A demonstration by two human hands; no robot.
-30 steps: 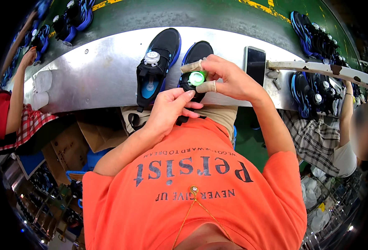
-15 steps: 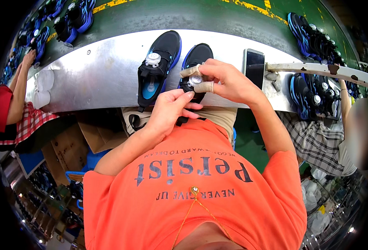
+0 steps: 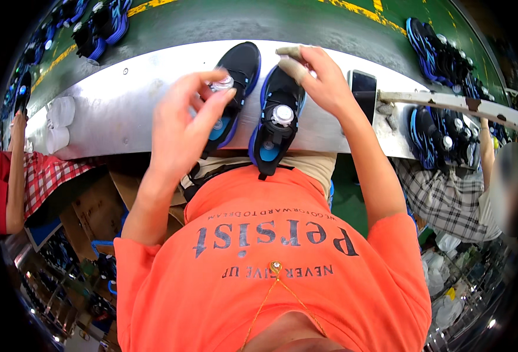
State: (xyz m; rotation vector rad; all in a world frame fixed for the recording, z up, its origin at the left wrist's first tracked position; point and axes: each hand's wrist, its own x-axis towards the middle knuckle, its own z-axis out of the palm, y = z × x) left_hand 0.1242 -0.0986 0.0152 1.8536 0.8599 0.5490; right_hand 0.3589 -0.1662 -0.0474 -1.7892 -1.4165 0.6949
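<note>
Two black-and-blue shoes lie side by side on the metal bench, toes away from me. Each has a round white dial on its tongue. My left hand (image 3: pixel 180 120) is at the left shoe (image 3: pixel 242 61), thumb and forefinger apart around its dial (image 3: pixel 222 83); whether they touch it, I cannot tell. The right shoe (image 3: pixel 278 138) shows its dial (image 3: pixel 282 115) uncovered, with a blue insole and a heel loop toward me. Over its toe hovers my right hand (image 3: pixel 323 79), thumb and forefinger apart in pale finger covers, holding nothing visible.
A phone (image 3: pixel 363 97) lies right of the shoes, beside a worn white metal bar (image 3: pixel 435 98) and small grey pieces (image 3: pixel 388 114). White cup-like items (image 3: pixel 61 123) stand at the left. More shoes (image 3: pixel 432 53) sit on the green surface beyond. Co-workers are on both sides.
My hands have left the right shoe's dial: the left moved up-left to the left shoe, the right forward over the toe. The right shoe now shows fully. The left co-worker's arm has shifted.
</note>
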